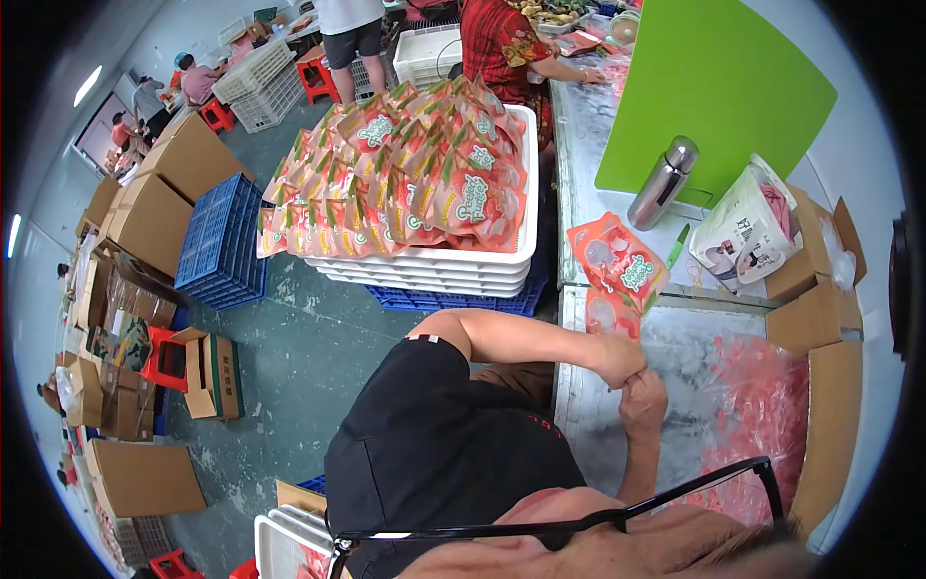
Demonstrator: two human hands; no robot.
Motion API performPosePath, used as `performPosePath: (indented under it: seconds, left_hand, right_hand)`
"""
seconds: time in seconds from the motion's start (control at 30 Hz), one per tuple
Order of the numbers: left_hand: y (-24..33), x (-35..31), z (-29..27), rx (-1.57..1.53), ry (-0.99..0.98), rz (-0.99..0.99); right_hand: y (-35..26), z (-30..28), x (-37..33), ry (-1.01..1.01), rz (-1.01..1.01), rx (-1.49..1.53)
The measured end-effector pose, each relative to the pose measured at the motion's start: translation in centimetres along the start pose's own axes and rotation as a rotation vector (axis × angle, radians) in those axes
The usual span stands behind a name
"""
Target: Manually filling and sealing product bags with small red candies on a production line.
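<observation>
Over the table, my left hand [617, 360] and my right hand [643, 398] meet, with the fingers of both closed. Whatever they pinch between them is too small or hidden to make out. Just beyond the left hand lies a red-pink printed pouch [610, 317], its near end covered by that hand. A second pouch [622, 264] of the same kind overlaps its far end. To the right of my hands, a heap of clear and pink plastic bags [757, 415] spreads over the metal tabletop [675, 333].
A steel flask [664, 183], a green-handled knife [678, 246], a white bag [748, 227] and an open carton [815, 280] stand or lie beyond. A green board [719, 96] rises behind. Left, stacked white trays [526, 246] bear many filled pouches [395, 174]. Other people work farther off.
</observation>
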State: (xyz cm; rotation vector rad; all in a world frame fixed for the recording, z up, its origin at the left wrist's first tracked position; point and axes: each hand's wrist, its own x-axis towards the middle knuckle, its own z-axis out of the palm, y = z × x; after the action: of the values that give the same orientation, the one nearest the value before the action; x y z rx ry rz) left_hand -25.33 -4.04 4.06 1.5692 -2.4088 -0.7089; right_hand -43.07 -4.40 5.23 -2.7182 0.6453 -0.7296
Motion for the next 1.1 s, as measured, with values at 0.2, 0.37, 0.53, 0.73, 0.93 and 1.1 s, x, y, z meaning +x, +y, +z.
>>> performPosePath:
  seconds: [0.2, 0.37, 0.53, 0.73, 0.93, 1.1]
  left_hand:
    - [-2.5, 0.4, -0.8, -0.653, -0.033, -0.107]
    - [-2.2, 0.8, -0.6, -1.133, -0.119, -0.25]
    - [-1.4, 0.3, -0.2, -0.277, 0.117, 0.0]
    - [0.3, -0.1, -0.2, 0.021, 0.157, 0.015]
    - [1.2, -0.7, -1.3, 0.023, 0.276, 0.034]
    - [4.7, -1.2, -0.3, -0.045, 0.314, 0.111]
  right_hand:
    - [-1.5, -0.3, 0.9, 0.168, 0.032, -0.03]
    - [0.1, 1.3, -0.4, 0.23, 0.024, -0.005]
    - [1.3, 1.1, -1.6, -0.032, 0.034, 0.054]
    - [-0.5, -0.7, 0.1, -0.174, 0.0, 0.115]
    - [-2.0, -0.9, 0.1, -0.425, 0.267, 0.327]
    - [0.3, 2.3, -2.9, -0.46, 0.145, 0.388]
